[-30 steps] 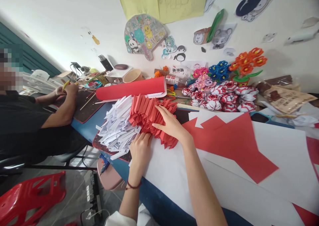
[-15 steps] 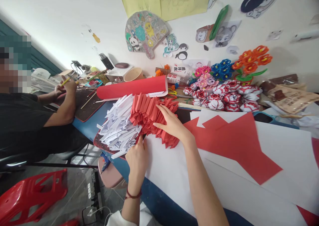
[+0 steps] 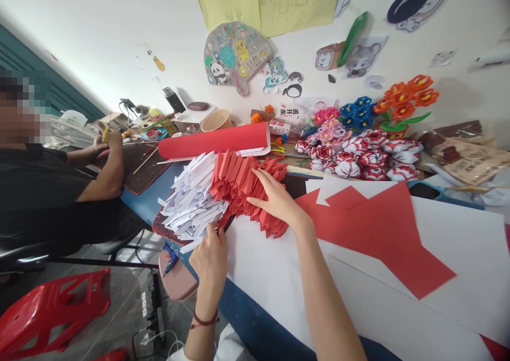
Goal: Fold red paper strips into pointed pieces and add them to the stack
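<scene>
A heap of folded red paper strips (image 3: 233, 178) lies on the table, pressed against a pile of folded white paper pieces (image 3: 190, 194) on its left. My right hand (image 3: 273, 196) rests over the red strips, thumb and fingers spread, palm down. At the near edge, where the white and red piles meet, is my left hand (image 3: 210, 260). Its fingers are curled and closed. A bit of red shows by its fingertips, but what they hold, if anything, I cannot make out. Under my forearms lie large white sheets (image 3: 271, 276).
A cut red sheet (image 3: 382, 223) lies at right. Behind are a red corrugated roll (image 3: 215, 140), red-and-white paper flowers (image 3: 372, 159) and orange flowers (image 3: 402, 98). Another person (image 3: 35, 191) works at left. A red stool (image 3: 59, 313) and a pink bin (image 3: 177, 276) stand below.
My left hand has drawn back a little, left and towards me, along the near edge of the piles. My right hand stays on the red strips. The view has shifted slightly.
</scene>
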`<move>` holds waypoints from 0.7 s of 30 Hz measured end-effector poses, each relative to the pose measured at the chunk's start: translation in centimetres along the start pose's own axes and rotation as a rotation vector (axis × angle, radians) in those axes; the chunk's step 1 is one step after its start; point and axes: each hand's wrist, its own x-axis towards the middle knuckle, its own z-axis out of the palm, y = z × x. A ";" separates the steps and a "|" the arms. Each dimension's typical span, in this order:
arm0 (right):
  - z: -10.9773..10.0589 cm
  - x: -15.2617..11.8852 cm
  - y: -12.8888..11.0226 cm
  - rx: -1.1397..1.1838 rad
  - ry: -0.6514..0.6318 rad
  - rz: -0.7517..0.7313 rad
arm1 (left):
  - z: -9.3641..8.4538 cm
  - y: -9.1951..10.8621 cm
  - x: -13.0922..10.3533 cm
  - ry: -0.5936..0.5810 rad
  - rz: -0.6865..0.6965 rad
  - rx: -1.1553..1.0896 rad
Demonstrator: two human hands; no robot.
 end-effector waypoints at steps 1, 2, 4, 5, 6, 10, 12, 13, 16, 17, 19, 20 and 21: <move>0.0 0.0 0.0 0.004 0.001 -0.003 | 0.0 0.1 0.1 0.005 0.004 -0.002; 0.0 0.0 0.0 0.006 0.003 -0.006 | 0.0 0.1 0.2 0.005 0.009 -0.003; 0.0 0.0 0.0 0.005 0.007 -0.009 | 0.0 0.2 0.3 -0.008 0.013 -0.003; 0.0 0.0 0.0 0.001 0.008 -0.008 | 0.0 0.2 0.4 -0.013 0.012 -0.003; 0.1 0.0 0.1 -0.002 0.009 -0.008 | 0.0 0.2 0.4 -0.017 0.011 -0.004; 0.1 0.0 0.1 -0.006 0.007 -0.008 | 0.3 0.5 0.7 0.001 0.030 -0.025; 0.1 0.0 0.1 -0.007 0.005 -0.003 | 0.5 0.8 1.1 0.029 0.054 -0.038; 0.1 0.0 0.1 -0.006 0.004 0.001 | 0.6 1.0 1.2 0.043 0.067 -0.045; 0.1 0.0 0.1 -0.001 0.005 0.005 | 0.7 1.4 1.5 0.066 0.098 -0.066; 0.1 0.0 0.1 0.000 0.005 0.004 | 0.7 1.4 1.5 0.070 0.100 -0.070; 0.1 0.1 0.2 -0.001 0.004 -0.004 | 0.7 1.2 1.1 0.065 0.086 -0.070; 0.1 0.1 0.2 -0.001 0.005 -0.008 | 0.7 1.0 0.9 0.059 0.073 -0.067; 0.1 0.1 0.2 -0.001 0.006 -0.011 | 0.8 0.9 0.8 0.052 0.063 -0.064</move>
